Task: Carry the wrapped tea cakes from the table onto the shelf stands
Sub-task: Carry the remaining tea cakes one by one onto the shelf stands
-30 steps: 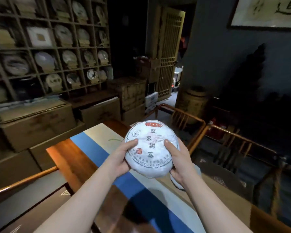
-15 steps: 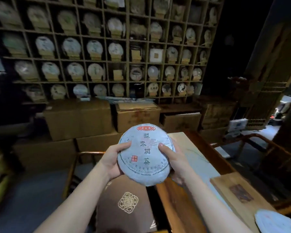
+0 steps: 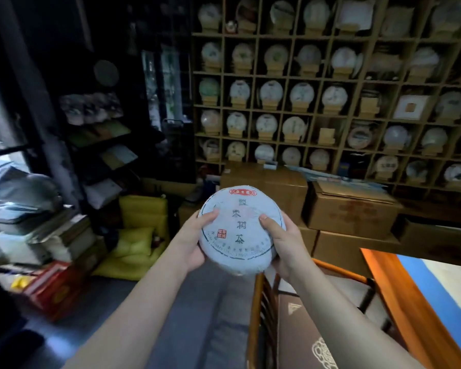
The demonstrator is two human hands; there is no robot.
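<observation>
White paper wraps the tea cake [image 3: 241,229] you hold up in both hands, left hand [image 3: 194,242] and right hand [image 3: 285,245] curled round its edges. It is off the table [image 3: 383,283], not yet on an empty stand [image 3: 326,136] in the shelf [image 3: 351,117].

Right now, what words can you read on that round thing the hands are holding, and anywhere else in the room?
On the wrapped tea cake, held by the left hand and right hand:
"酸枣树茶", large characters down the middle.
Red banner at the top: too blurred to read.
Red seal stamp: too blurred to read.
Ring of small letters along the lower edge: too small to read.
On the shelf cakes and cardboard boxes: markings too blurred to read.
</observation>
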